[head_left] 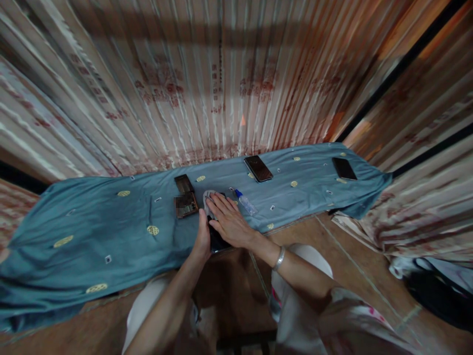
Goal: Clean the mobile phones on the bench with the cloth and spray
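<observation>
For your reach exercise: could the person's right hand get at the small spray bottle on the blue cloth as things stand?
Probably yes. The spray bottle lies just right of the right hand, which rests flat on a dark phone; only bare blue cloth lies between them.

Cloth (pixel 92 217): teal blue, scattered yellow oval motifs. Phones (pixel 258 168): black, glossy. Small bottle (pixel 245 201): clear, blue cap. Wiping rag (pixel 209 198): pale grey. Bangle (pixel 279 258): silver.
</observation>
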Demonstrator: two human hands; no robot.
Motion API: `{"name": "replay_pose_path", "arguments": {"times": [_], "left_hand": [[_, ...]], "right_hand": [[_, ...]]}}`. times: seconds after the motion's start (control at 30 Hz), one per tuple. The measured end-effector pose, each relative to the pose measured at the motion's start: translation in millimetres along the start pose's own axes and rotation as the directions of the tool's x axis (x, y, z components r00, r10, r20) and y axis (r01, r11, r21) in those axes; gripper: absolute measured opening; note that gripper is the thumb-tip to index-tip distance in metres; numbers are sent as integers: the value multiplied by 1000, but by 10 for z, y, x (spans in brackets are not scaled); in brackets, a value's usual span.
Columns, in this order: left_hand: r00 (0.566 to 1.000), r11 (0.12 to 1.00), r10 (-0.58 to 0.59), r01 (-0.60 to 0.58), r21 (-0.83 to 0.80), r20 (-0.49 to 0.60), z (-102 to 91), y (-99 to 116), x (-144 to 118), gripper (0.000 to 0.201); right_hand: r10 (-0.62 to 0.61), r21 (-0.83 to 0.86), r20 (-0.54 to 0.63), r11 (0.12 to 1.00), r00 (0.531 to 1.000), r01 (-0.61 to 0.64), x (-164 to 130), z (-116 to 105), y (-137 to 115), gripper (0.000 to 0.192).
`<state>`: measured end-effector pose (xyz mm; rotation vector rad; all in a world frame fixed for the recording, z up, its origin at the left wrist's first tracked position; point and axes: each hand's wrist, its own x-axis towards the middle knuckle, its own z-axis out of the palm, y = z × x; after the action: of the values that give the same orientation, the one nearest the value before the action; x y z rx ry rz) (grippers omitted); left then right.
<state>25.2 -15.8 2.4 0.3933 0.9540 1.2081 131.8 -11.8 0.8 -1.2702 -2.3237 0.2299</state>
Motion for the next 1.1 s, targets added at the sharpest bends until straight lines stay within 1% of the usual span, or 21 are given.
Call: {"name": "replay_pose_path", "arguments": {"times": [0.13, 0.23, 0.33, 0.43, 0.5, 0.57, 0.63, 0.73, 0.83, 0.9, 0.97, 1.03, 1.1], "left_hand": [[995, 997, -76, 78, -29, 66, -19, 25, -3, 52], [992, 993, -100, 105, -52, 83, -35, 39, 2, 56], [986, 989, -133, 139, -55, 97, -48, 51, 4, 58], [979, 983, -173, 179, -48, 104, -55, 68, 9, 59], [977, 980, -194, 197, -36, 86, -51, 86, 12, 60], [975, 976, -217, 218, -17, 52, -42, 108, 12, 60], [970, 971, -241, 241, -1, 33, -32, 126, 10, 61], [968, 968, -251, 250, 13, 32, -26, 124, 13, 61], [975, 974, -222, 223, 28, -23, -29, 94, 31, 59], [981, 983, -183, 184, 22, -61, -27, 80, 45, 56], [986, 990, -142, 143, 4, -87, -17, 85, 51, 53], [986, 991, -131, 131, -13, -107, -1, 113, 49, 53], [983, 991, -136, 134, -28, -120, 9, 156, 44, 56]], "right_hand": [[33, 27, -25, 999, 999, -33, 30, 5, 64, 59], [70, 81, -35, 994, 997, -67, 33, 10, 108, 59], [98, 195, -43, 977, 994, -88, 28, 14, 135, 60], [147, 360, -36, 925, 989, -124, 29, 16, 150, 61], [219, 474, -23, 862, 975, -182, 38, 12, 163, 62], [307, 581, -9, 776, 952, -245, 52, 9, 186, 61], [365, 671, 0, 690, 931, -271, 70, 17, 220, 59], [423, 752, 9, 594, 906, -285, 99, 70, 274, 54], [497, 806, 55, 490, 866, -332, 117, 149, 292, 51], [523, 853, 84, 402, 848, -333, 120, 183, 271, 50], [529, 904, 103, 304, 842, -301, 118, 191, 230, 49], [526, 943, 121, 204, 842, -263, 112, 186, 183, 50], [521, 962, 146, 122, 841, -243, 103, 182, 139, 49]]}}
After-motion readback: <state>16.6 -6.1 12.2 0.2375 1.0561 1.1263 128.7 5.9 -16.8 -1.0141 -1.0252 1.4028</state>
